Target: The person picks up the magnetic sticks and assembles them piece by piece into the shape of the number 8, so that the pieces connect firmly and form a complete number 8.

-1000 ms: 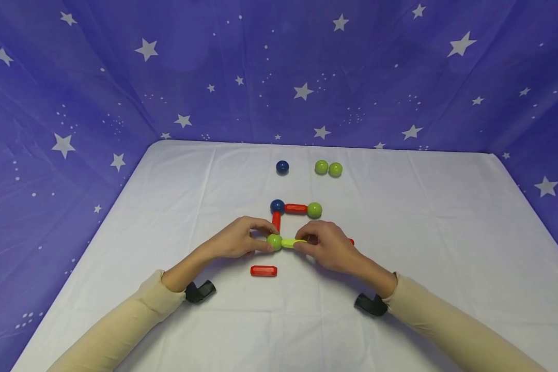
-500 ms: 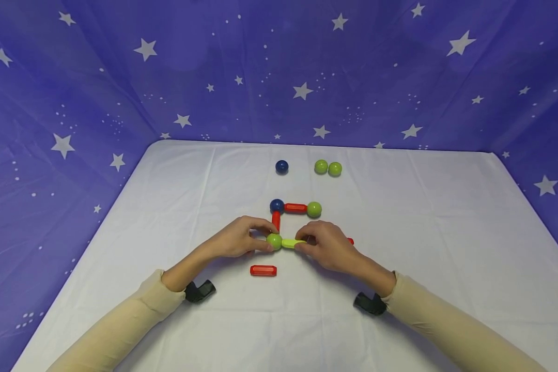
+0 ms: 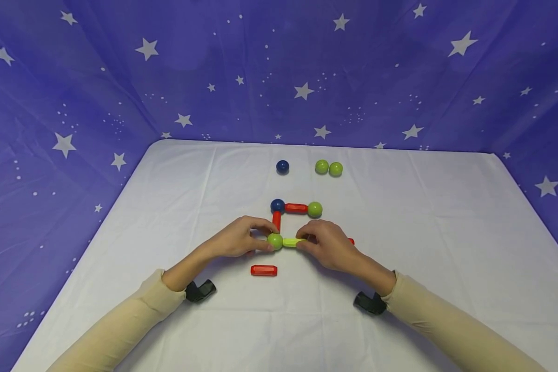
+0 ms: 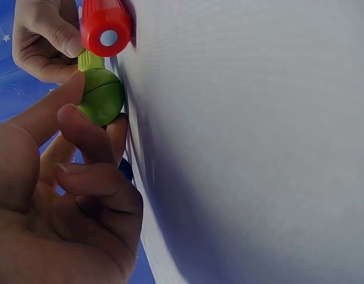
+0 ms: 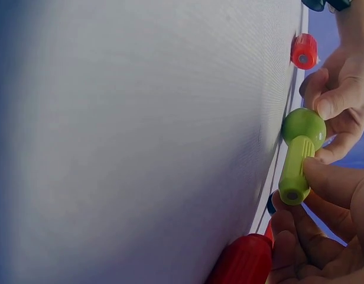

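Observation:
My left hand (image 3: 238,238) pinches a green ball (image 3: 275,241) between thumb and fingers, low over the white cloth. The right hand (image 3: 329,244) pinches a yellow-green rod (image 5: 296,168), whose one end meets that ball; the rod's free end shows a small round metal disc in the right wrist view. A red rod (image 3: 276,221) runs from behind the held ball back to a blue ball (image 3: 277,205). From there another red rod (image 3: 296,208) extends right to a second green ball (image 3: 314,209). Part of the yellow-green rod is hidden behind the right fingers in the head view.
A loose red rod (image 3: 263,270) lies nearer the person. Another red rod (image 3: 351,241) peeks out beyond the right hand. Farther back sit a blue ball (image 3: 282,167) and two green balls (image 3: 328,168). A starry purple curtain (image 3: 279,67) surrounds the table.

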Tool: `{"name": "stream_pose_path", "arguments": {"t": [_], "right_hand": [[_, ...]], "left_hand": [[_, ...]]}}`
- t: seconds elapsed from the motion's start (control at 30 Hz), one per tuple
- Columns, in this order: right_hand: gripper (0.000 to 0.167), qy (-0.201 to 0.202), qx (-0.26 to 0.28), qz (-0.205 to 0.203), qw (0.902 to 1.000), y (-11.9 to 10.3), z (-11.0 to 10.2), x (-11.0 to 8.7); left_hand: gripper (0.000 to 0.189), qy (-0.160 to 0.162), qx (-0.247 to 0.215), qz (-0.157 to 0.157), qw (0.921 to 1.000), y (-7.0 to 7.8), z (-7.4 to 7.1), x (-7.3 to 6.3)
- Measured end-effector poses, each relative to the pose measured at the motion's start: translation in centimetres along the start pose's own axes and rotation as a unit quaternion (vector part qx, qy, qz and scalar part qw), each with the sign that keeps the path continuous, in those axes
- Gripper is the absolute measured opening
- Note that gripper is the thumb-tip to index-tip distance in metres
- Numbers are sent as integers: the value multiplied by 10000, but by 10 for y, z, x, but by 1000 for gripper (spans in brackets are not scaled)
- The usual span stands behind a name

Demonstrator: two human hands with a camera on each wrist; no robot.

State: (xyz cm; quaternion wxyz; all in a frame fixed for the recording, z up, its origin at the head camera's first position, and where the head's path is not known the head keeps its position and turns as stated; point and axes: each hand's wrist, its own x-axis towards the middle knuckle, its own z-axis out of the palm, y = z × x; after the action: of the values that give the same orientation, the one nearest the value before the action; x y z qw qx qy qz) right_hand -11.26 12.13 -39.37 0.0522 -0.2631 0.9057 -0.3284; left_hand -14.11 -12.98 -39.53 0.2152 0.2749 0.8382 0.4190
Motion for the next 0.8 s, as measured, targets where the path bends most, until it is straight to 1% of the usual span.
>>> {"name": "stream_pose_path", "arguments": {"t": [0.2,0.5,0.63,0.73,0.8], "right_hand": [[13,-18,-3,34,10000,-1,0,0],[13,-3,-5,18,10000,0,0,1],[16,-3,350,84,9994,3,-5,1],[18,71,672,214,9975,6,-15,3],[19,174,776,281,9964,10,-23,4]], "left_hand": [[31,-34,-97,-61,9999,0,0,0],[30,2,-73,-42,10000,0,0,0],[30,-3,-97,-44,9999,0,0,0],[30,-11,-96,-47,9999,1,0,0],[30,-20,-93,-52,9999,1,0,0]]}}
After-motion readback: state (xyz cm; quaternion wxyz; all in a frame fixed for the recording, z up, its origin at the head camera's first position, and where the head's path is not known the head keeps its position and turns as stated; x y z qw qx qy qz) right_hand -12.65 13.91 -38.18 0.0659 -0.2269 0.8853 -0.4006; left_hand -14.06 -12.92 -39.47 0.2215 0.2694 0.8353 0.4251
